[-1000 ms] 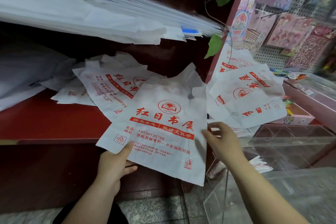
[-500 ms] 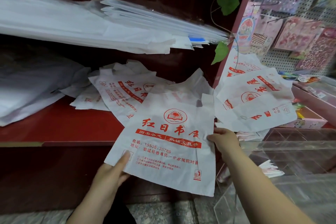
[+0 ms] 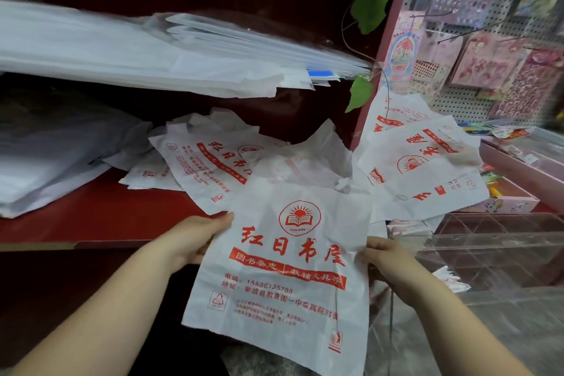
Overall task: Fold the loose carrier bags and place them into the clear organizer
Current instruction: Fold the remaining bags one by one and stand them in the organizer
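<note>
- Dark red shelving fills the view, and its red shelf board runs across just behind the hands.
- The left grip holds the left edge of a white carrier bag, with the thumb on the printed front and the fingers curled out of sight behind it.
- The right grip pinches the bag's right edge at about the same height, fingers curled round the plastic.
- Between the two, the bag hangs spread flat and unfolded, its red book-and-sun logo and red lettering facing the camera; its top reaches the front edge of the shelf.
- Just behind it, loose bags of the same print lie crumpled and overlapping on the shelf board.
- More printed bags are heaped to the right, spilling over the clear organizer, which stands just beside the right wrist.
- Above, a thick stack of white sheets slopes across an upper level.
- Green leaves hang by the shelf post, and a pegboard with sticker packs stands at far right.
</note>
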`<state>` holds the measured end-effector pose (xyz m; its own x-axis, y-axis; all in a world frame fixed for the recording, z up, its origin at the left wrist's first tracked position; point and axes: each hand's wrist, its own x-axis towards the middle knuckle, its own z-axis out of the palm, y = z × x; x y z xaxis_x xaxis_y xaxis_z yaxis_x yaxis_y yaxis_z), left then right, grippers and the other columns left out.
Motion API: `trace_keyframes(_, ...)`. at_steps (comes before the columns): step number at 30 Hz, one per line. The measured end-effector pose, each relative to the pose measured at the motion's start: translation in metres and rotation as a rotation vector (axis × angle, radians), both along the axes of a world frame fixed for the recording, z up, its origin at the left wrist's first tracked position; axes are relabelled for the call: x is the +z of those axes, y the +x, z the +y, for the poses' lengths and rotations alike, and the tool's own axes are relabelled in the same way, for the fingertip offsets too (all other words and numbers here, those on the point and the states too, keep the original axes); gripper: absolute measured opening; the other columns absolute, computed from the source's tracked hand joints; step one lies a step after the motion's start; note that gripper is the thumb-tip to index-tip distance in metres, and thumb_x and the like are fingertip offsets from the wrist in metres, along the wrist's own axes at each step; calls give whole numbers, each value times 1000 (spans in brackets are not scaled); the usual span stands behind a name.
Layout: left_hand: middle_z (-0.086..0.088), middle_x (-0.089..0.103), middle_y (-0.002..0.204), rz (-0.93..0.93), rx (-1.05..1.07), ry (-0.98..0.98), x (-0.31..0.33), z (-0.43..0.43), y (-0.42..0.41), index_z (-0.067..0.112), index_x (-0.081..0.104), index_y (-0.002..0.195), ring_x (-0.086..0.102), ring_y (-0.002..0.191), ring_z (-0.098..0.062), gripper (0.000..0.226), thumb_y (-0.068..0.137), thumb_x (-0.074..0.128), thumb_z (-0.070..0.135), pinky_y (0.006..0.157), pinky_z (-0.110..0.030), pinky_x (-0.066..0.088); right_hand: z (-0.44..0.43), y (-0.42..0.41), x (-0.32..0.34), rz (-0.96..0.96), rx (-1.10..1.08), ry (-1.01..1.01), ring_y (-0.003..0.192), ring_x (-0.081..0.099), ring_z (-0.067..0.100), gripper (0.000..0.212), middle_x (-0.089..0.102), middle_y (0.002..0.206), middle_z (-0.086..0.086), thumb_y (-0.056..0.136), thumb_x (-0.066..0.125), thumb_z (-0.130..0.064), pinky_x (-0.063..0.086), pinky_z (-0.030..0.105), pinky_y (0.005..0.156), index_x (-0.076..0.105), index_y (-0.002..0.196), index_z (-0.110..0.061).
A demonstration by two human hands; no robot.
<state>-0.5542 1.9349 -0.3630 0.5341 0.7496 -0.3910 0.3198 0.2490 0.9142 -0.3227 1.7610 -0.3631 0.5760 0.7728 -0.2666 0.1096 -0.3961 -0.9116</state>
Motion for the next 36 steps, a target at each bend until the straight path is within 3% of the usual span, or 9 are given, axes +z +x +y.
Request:
trace_keyframes(2,-2,71,63,68,-55,59,-1,-1,8,7,67,79,65,66,-19,22,89,59,24,64,-28,50,-2,0,0,8,19,9,71,57,22,21,65,77,13,87,47,5,46,34,71,65,76,-1)
trace_keyframes(8,-1,71,64,141,-150,54,-4,-11,23,8,68,78,66,62,-15,20,89,58,22,60,-24,53,-1,-1,-5,-129,-13,46,49,32,12,28,38,54,4,90,50,-5,27,20,46,45,63,-7)
trace_keyframes(11,-5,70,66,95,-36,23,-2,-14,28,6,66,79,65,68,-22,32,90,54,34,63,-27,50,-4,1,-4,-43,-24,65,42,39,9,29,46,47,-1,89,51,-4,32,16,41,49,61,-7)
trace_keyframes(16,-9,67,72,98,34,79,-2,-17,31,6,63,80,63,70,-26,30,94,49,29,71,-32,50,-13,8,-3,-26,-29,34,60,47,21,14,54,74,16,91,50,-8,37,25,51,56,82,0)
trace_keyframes(22,1,67,55,-80,71,69,-5,-17,26,11,62,80,62,54,-17,16,91,52,5,60,-27,48,-34,15,1,79,-1,91,42,42,16,26,57,51,4,92,40,3,31,18,35,63,84,-3)
trace_keyframes(29,-4,72,66,-290,-45,-67,-2,-30,26,8,65,84,68,57,-13,26,89,44,-5,50,-20,54,-45,28,-1,270,-95,247,91,64,35,25,66,104,25,86,47,5,55,37,74,62,106,9)
trace_keyframes(32,-7,72,69,-353,-65,-78,-2,-33,27,7,72,74,69,60,-15,38,87,41,-11,52,-20,55,-50,31,-2,329,-62,340,82,68,28,31,66,103,23,76,63,-5,56,37,71,63,105,5)
trace_keyframes(34,-8,71,66,-390,-78,-78,1,-37,25,7,74,59,68,58,-15,46,84,40,-13,50,-21,54,-55,35,-4,367,4,379,82,69,28,59,69,99,21,47,87,-24,59,36,67,69,97,1)
trace_keyframes(36,-8,70,62,-403,-100,-49,7,-39,22,7,72,53,67,56,-16,38,76,48,-12,48,-19,53,-59,38,-5,359,30,389,83,69,28,75,70,96,19,28,93,-31,58,32,64,71,93,0)
